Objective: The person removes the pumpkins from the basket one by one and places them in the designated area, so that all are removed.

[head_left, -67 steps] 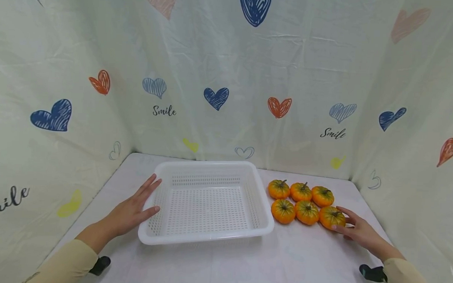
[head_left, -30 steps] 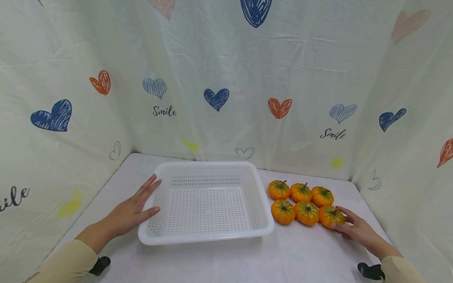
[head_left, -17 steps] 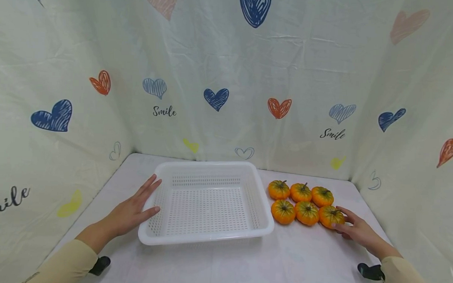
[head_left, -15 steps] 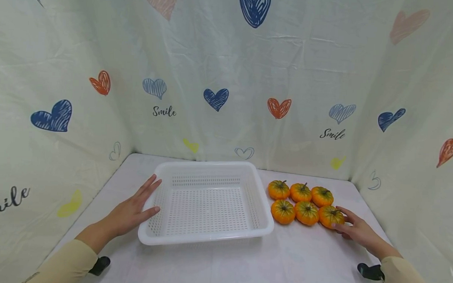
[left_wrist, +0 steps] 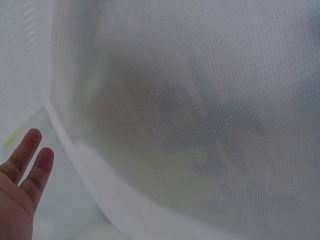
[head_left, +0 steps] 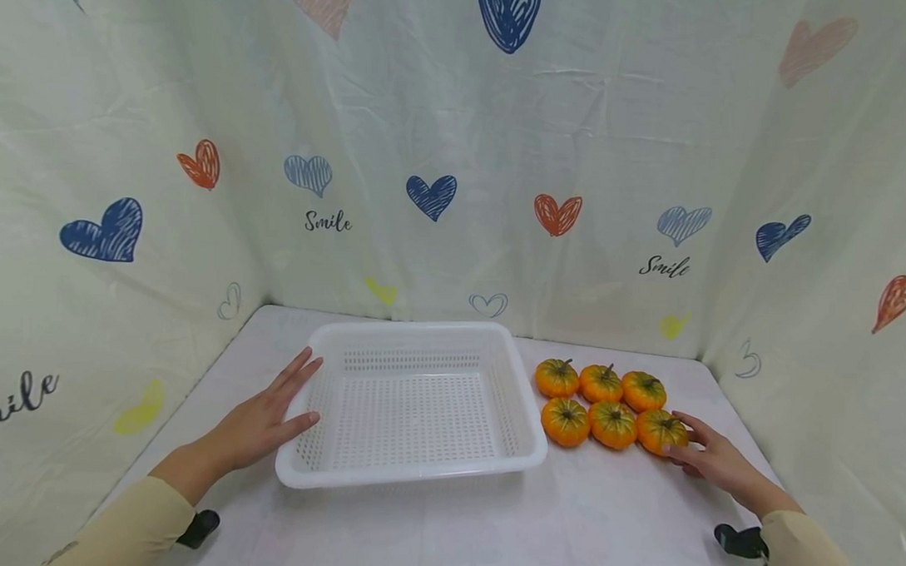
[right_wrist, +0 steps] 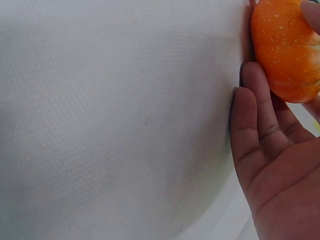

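My left hand (head_left: 256,426) lies with fingers spread and straight on the left rim of a white plastic basket (head_left: 409,473). In the left wrist view part of this hand (left_wrist: 22,185) shows, its fingers extended beside the basket wall. On the right, my right hand (head_left: 720,463) pinches a small orange pumpkin (head_left: 659,432), the front right one of a two-row group, from its right side. Up close in the right wrist view, the thumb is on the pumpkin (right_wrist: 285,50) and the other fingers (right_wrist: 245,115) reach under its side, near the tablecloth.
Beside the held one, more small pumpkins (head_left: 601,383) sit close together, just right of the basket. White cloth covers the table (head_left: 444,537). A curtain (head_left: 496,135) printed with hearts hangs at the back and both sides.
Since the earliest frame, my right hand and the pumpkin in it have shifted very slightly left. The left hand and the basket stay put.
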Motion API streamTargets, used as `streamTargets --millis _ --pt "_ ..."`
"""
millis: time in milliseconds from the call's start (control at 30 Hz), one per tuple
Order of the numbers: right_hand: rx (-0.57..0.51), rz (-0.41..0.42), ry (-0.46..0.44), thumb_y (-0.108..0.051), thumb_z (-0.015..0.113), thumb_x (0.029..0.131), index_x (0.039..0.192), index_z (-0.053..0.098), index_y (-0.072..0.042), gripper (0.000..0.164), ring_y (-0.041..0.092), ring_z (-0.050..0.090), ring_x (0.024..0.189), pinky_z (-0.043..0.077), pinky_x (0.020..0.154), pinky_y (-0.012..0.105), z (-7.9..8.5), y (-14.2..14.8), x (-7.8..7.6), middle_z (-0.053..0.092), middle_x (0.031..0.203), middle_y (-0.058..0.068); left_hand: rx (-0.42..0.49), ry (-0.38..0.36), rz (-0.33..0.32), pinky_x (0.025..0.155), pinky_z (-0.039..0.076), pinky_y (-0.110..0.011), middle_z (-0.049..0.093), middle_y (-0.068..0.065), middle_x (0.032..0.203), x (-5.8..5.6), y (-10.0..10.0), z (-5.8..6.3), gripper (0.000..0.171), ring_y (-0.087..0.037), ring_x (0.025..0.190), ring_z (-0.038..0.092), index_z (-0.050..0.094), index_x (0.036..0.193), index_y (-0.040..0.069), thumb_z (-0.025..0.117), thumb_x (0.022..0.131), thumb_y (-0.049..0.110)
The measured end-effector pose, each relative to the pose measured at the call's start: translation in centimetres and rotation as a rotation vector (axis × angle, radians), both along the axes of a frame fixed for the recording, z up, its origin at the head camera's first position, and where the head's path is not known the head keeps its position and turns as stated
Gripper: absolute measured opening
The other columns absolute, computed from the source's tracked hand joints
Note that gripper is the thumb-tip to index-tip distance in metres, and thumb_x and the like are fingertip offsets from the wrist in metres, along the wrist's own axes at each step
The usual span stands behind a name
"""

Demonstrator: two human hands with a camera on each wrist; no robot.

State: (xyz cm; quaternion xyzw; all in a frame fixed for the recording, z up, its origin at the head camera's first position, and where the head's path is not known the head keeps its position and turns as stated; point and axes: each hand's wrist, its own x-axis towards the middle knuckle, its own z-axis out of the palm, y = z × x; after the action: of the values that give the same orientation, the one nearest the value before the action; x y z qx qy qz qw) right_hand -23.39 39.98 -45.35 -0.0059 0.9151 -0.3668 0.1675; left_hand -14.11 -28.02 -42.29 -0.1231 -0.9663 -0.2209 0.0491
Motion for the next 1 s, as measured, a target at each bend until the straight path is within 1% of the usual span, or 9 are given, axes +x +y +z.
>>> streamTargets --millis 233,433,600,700,833,1000 --pt "0.011 -0.002 -0.004 -0.045 0.066 0.094 0.155 0.014 0.003 0.093 0.042 0.058 0.113 0.055 0.091 0.045 -0.05 0.01 -0.11 0.023 0.143 0.045 -0.018 0.006 -0.011 0.08 0.054 -0.06 0.007 -0.008 0.166 -0.03 0.01 0.41 0.078 -0.049 0.129 0.047 0.019 0.16 0.018 0.057 0.097 0.044" --pt "0.026 0.004 0.004 -0.045 0.067 0.094 0.154 0.015 0.004 0.094 0.043 0.058 0.112 0.055 0.09 0.045 -0.06 0.11 -0.13 0.025 0.142 0.045 -0.034 0.01 -0.021 0.083 0.053 -0.061 0.008 -0.008 0.166 -0.1 -0.04 0.41 0.077 -0.047 0.131 0.046 0.02 0.16 0.017 0.056 0.098 0.044" --pt "0.029 0.002 -0.001 -0.045 0.068 0.093 0.154 0.015 0.004 0.095 0.044 0.057 0.113 0.055 0.089 0.045 -0.25 0.18 0.05 0.025 0.141 0.045 -0.039 0.006 -0.025 0.082 0.053 -0.059 0.008 -0.009 0.166 0.02 0.0 0.47 0.078 -0.047 0.131 0.046 0.018 0.16 0.018 0.056 0.097 0.045" --pt "0.032 0.001 0.001 -0.044 0.068 0.093 0.154 0.015 0.004 0.094 0.041 0.059 0.11 0.056 0.089 0.044 -0.31 0.28 0.13 0.025 0.141 0.045 -0.041 0.007 -0.025 0.081 0.054 -0.058 0.008 -0.009 0.167 0.02 -0.05 0.51 0.079 -0.048 0.131 0.046 0.016 0.161 0.018 0.056 0.098 0.045" --pt "0.032 0.0 0.005 -0.044 0.068 0.093 0.154 0.015 0.004 0.094 0.04 0.059 0.109 0.055 0.089 0.046 -0.31 0.38 0.18 0.026 0.141 0.044 -0.05 0.019 -0.02 0.081 0.053 -0.058 0.007 -0.009 0.167 -0.07 -0.18 0.3 0.081 -0.047 0.132 0.045 0.014 0.161 0.018 0.057 0.098 0.045" --pt "0.052 -0.009 0.007 -0.047 0.068 0.092 0.154 0.014 0.004 0.096 0.043 0.057 0.111 0.054 0.09 0.049 -0.21 0.57 0.49 0.027 0.14 0.044 -0.058 0.022 -0.027 0.081 0.053 -0.057 0.006 -0.007 0.167 -0.41 -0.1 0.02 0.083 -0.045 0.135 0.043 0.012 0.161 0.02 0.057 0.097 0.047"
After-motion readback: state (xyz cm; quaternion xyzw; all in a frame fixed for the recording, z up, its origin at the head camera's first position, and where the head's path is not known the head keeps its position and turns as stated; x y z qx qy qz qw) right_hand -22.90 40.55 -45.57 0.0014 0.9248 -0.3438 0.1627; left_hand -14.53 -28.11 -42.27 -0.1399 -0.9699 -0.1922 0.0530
